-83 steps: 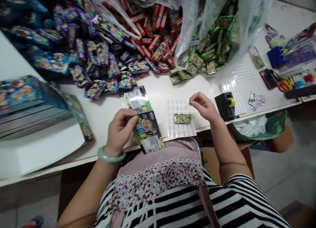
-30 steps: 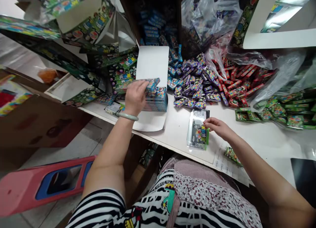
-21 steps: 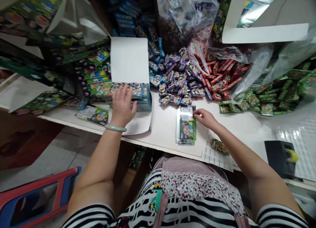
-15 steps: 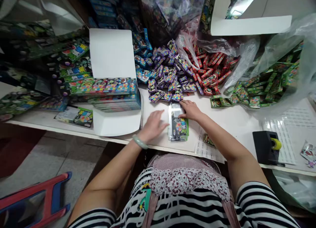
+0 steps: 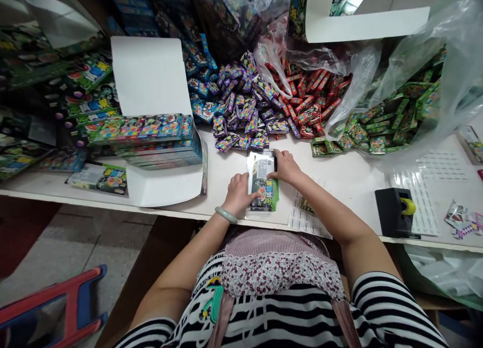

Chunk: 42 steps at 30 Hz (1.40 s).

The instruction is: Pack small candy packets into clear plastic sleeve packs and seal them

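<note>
On the white table before me lies a flat printed packet point(image 5: 264, 184), dark with green edging and a clear plastic margin on its left. My left hand point(image 5: 240, 193), with a pale green bangle at the wrist, grips the packet's left side, thumb across its printed face. At the upper right edge my right hand point(image 5: 287, 167) holds the packet, thumb over the front and fingers along the side. Just beyond it lies a heap of small purple candy boxes point(image 5: 247, 114). A sheet of round stickers point(image 5: 302, 220) lies partly under my right forearm.
An open white carton point(image 5: 151, 76) holding stacked colourful packs stands left. Red boxes point(image 5: 315, 94) and green boxes point(image 5: 377, 129) spill from clear bags behind. A black tape dispenser point(image 5: 396, 214) sits right. A red and blue stool point(image 5: 68, 302) is on the floor.
My left hand has moved right from beside the packet and closed on its left side. The right hand stays at the upper right edge. The view has shifted slightly.
</note>
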{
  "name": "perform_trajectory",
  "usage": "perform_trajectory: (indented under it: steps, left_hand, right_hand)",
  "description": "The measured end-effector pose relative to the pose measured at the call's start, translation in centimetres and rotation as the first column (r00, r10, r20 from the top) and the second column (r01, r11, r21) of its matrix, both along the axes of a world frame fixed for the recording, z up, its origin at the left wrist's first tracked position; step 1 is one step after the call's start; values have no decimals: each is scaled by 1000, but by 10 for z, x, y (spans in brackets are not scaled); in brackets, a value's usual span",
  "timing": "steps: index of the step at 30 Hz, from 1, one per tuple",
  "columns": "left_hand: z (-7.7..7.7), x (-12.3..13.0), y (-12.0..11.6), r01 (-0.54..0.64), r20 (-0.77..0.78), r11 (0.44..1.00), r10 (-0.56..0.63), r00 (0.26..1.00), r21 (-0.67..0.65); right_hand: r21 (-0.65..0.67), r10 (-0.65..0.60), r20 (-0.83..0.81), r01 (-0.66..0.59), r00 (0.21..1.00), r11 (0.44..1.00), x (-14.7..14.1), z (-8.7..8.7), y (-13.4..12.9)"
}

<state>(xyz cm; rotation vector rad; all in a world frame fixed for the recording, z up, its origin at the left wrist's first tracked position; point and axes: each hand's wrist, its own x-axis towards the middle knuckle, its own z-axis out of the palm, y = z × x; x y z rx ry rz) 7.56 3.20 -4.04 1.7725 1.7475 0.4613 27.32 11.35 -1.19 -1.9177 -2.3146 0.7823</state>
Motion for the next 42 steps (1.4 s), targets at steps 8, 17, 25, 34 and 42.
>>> perform_trajectory:
  steps: [8,17,25,34,42]
  left_hand:
    - [-5,-17,10,-36,332,999,45,942,-31]
    - [20,-23,11,-61,377,985,-4,926,159]
    - [12,-32,16,-74,343,984,15,939,160]
    - [40,-41,18,-38,317,991,-4,948,128]
    - [85,-29,6,207,53,896,-247,968,392]
  right_hand:
    - [-74,-154,-270,139,950,988,20,-14,-13]
    - [192,46,-264,6,963,981,18,8,-7]
    - [-23,-115,-436,117,893,993,-2,-14,-9]
    - [-468,-426,-823,-21,376,884,12,20,-3]
    - [-438,-291,-856,-298,428,848,15,58,-13]
